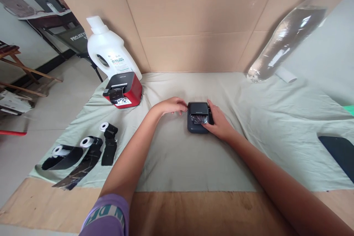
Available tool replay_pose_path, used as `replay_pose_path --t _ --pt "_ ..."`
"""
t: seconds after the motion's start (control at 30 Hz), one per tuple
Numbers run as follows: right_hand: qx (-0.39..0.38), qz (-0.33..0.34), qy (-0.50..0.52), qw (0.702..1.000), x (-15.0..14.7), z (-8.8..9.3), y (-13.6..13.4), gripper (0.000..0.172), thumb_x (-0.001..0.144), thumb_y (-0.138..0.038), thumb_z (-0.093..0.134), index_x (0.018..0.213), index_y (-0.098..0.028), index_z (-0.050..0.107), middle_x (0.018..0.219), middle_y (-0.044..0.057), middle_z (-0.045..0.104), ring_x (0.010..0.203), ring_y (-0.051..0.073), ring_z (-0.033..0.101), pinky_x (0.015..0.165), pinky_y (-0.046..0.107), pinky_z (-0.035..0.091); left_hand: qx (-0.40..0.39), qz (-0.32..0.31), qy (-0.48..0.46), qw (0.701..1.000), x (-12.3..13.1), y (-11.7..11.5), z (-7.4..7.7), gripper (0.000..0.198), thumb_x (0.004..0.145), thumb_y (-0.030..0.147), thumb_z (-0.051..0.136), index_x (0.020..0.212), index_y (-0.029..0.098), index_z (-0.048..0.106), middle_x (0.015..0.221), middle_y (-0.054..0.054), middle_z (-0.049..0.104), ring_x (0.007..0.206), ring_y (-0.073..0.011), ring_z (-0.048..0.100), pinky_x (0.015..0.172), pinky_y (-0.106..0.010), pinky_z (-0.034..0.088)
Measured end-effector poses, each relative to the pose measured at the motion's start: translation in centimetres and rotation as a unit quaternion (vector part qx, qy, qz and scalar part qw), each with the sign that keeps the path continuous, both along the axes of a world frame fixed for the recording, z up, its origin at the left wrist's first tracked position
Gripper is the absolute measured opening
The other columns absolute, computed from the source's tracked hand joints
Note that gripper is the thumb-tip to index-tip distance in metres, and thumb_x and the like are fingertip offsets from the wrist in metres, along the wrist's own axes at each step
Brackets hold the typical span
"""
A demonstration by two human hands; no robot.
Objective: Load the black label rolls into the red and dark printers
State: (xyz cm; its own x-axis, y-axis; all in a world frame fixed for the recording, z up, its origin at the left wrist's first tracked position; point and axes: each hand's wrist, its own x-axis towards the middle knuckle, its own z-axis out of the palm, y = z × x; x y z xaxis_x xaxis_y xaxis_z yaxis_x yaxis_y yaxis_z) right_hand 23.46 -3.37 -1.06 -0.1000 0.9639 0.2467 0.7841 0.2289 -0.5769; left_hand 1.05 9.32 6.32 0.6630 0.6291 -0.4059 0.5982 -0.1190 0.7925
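A small black label printer [198,128] stands on the cloth in front of me, with a strip of dark, shiny film [199,119] showing at its front slot. My right hand [219,120] grips the printer's right side, thumb low near the slot and fingers along the far edge. On the other side, my left hand [172,106] has its fingers loosely bent, with the tips right beside the printer's left edge; whether they touch it I cannot tell. Nothing shows in that hand.
A red and black printer [135,90] stands at left before a white detergent bottle [110,49]. Several rolls of black film [91,147] lie nearer. A large water bottle [290,37] leans at right by a white tube [286,75]. A dark phone [339,153] lies far right. Cardboard [199,18] stands behind.
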Motion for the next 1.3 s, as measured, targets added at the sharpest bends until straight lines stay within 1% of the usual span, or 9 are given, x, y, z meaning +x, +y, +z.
replay_pose_path --t 0.07,0.13,0.27,0.43,0.63,0.83,1.0,1.13,1.3 --pt "-0.004 -0.002 0.000 1.000 0.0 0.0 0.0 0.092 0.083 -0.044 0.056 0.159 -0.015 0.014 0.138 0.020 0.053 0.126 0.039 0.050 0.105 0.058 0.040 0.013 0.001 -0.054 0.998 -0.2 0.3 -0.5 0.048 0.074 0.033 0.067 0.121 0.022 0.070 0.119 -0.005 0.071 0.091 -0.0165 0.066 0.060 -0.021 0.041" --pt "-0.005 -0.004 0.002 1.000 0.0 0.1 0.0 0.091 0.083 -0.045 0.056 0.158 -0.014 0.015 0.138 0.020 0.053 0.127 0.039 0.049 0.106 0.058 0.039 0.001 -0.007 -0.091 0.996 -0.3 0.5 -1.0 0.056 0.076 0.033 0.068 0.131 0.022 0.066 0.124 -0.005 0.069 0.091 -0.0158 0.063 0.061 -0.022 0.041" --pt "-0.009 -0.005 0.013 1.000 0.0 0.1 -0.1 0.093 0.081 -0.044 0.057 0.158 -0.013 0.016 0.139 0.021 0.053 0.128 0.039 0.049 0.106 0.058 0.040 -0.028 -0.015 -0.128 0.991 -0.3 0.8 -2.0 0.058 0.077 0.039 0.072 0.131 0.019 0.067 0.115 -0.007 0.071 0.075 -0.0110 0.057 0.060 -0.023 0.037" --pt "0.001 -0.007 0.042 0.999 -0.1 0.0 -0.1 0.098 0.081 -0.046 0.059 0.159 -0.014 0.012 0.138 0.021 0.054 0.125 0.038 0.051 0.106 0.057 0.040 -0.006 0.030 -0.141 0.989 0.1 1.1 -2.9 0.058 0.080 0.054 0.068 0.123 0.014 0.072 0.099 -0.008 0.071 0.065 -0.0090 0.051 0.054 -0.024 0.031" --pt "-0.001 -0.008 0.053 0.999 -0.2 0.3 -0.1 0.100 0.079 -0.046 0.061 0.159 -0.013 0.012 0.136 0.020 0.055 0.125 0.038 0.052 0.108 0.056 0.040 -0.052 -0.038 -0.152 0.986 -0.7 1.3 -2.9 0.067 0.074 0.041 0.079 0.136 0.023 0.064 0.123 -0.011 0.069 0.077 -0.0131 0.058 0.062 -0.025 0.037" --pt "-0.007 -0.010 0.057 0.998 -0.2 0.1 -0.1 0.102 0.078 -0.045 0.063 0.159 -0.010 0.011 0.138 0.022 0.053 0.128 0.038 0.051 0.109 0.056 0.039 -0.046 0.002 -0.163 0.986 -0.9 1.4 -3.8 0.062 0.073 0.040 0.080 0.132 0.027 0.067 0.139 -0.009 0.062 0.087 -0.0154 0.059 0.060 -0.024 0.037" --pt "-0.004 -0.012 0.059 0.998 -0.1 0.0 0.0 0.103 0.078 -0.045 0.064 0.160 -0.012 0.010 0.138 0.021 0.054 0.126 0.038 0.052 0.109 0.056 0.039 -0.045 0.019 -0.154 0.987 -0.9 1.6 -4.1 0.061 0.070 0.041 0.083 0.127 0.024 0.071 0.130 -0.009 0.069 0.091 -0.0190 0.065 0.068 -0.025 0.044" --pt "0.003 -0.004 0.071 0.997 0.0 0.0 -0.1 0.103 0.078 -0.044 0.064 0.160 -0.015 0.009 0.139 0.019 0.053 0.127 0.037 0.052 0.109 0.056 0.039 -0.057 0.019 -0.176 0.983 -0.6 1.5 -3.9 0.060 0.068 0.041 0.085 0.123 0.021 0.073 0.129 -0.011 0.069 0.105 -0.0236 0.065 0.079 -0.027 0.048" --pt "-0.008 -0.008 0.080 0.997 -0.1 0.1 -0.2 0.104 0.078 -0.044 0.064 0.161 -0.014 0.008 0.137 0.019 0.054 0.125 0.036 0.053 0.108 0.055 0.040 -0.065 0.045 -0.214 0.974 -0.1 1.2 -3.8 0.055 0.060 0.042 0.090 0.108 0.017 0.079 0.114 -0.011 0.076 0.104 -0.0227 0.066 0.090 -0.029 0.049"
